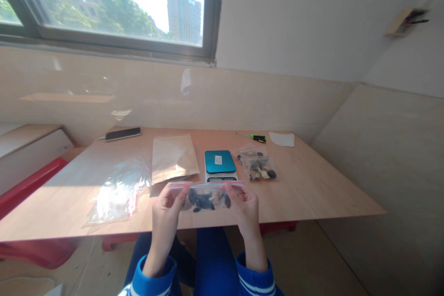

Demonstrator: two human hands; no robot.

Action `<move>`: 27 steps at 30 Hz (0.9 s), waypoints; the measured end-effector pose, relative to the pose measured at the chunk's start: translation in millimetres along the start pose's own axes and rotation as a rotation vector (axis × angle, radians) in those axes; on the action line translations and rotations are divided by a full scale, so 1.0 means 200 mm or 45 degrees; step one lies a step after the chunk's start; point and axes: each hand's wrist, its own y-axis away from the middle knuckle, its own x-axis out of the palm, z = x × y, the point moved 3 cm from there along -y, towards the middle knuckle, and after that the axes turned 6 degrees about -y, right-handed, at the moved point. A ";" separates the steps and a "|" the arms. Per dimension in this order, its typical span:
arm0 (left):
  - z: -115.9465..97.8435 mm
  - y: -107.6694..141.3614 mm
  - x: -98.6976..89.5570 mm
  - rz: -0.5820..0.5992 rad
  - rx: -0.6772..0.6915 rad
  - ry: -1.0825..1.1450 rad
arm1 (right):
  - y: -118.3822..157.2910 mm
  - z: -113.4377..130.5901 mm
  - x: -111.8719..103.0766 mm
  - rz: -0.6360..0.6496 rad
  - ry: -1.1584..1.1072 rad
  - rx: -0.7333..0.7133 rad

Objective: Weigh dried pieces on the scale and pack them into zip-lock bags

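A clear zip bag [204,200] with dark and light pieces inside is stretched between my two hands at the table's front edge. My left hand [169,208] pinches its upper left corner, thumb on top. My right hand [244,206] grips the upper right corner in the same way. Just beyond the bag is a scale [220,162] with a teal top, its display partly hidden by the bag. To the right of the scale lie filled clear bags [258,166] holding similar dark and pale pieces.
Clear plastic bags [118,189] lie at the left, beside a brown paper envelope [174,157]. Toward the back are a phone [123,134], screwdrivers [255,137] and a white paper piece [282,139]. Red stools [33,185] stand by the wooden table [312,189].
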 end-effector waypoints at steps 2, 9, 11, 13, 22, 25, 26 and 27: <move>0.01 0.00 0.00 -0.003 -0.010 0.008 | 0.00 0.01 -0.01 0.023 0.024 0.000; 0.01 0.00 -0.01 0.026 -0.061 0.074 | 0.01 0.04 -0.01 0.091 0.075 -0.034; 0.00 0.00 0.00 0.047 -0.062 0.075 | 0.01 0.05 -0.01 0.050 0.091 -0.051; 0.00 0.00 0.00 0.067 -0.055 0.055 | 0.01 0.04 -0.02 0.006 0.111 -0.071; 0.00 0.01 0.00 0.000 0.001 -0.013 | 0.03 0.04 -0.02 -0.114 0.162 -0.129; -0.01 0.03 0.00 -0.063 0.044 -0.053 | 0.03 0.05 0.01 -0.127 0.142 -0.131; -0.02 0.03 0.00 -0.077 0.056 -0.069 | 0.03 0.04 0.01 -0.128 0.122 -0.122; -0.02 0.03 -0.01 -0.085 0.066 -0.082 | 0.03 0.04 0.02 -0.127 0.094 -0.107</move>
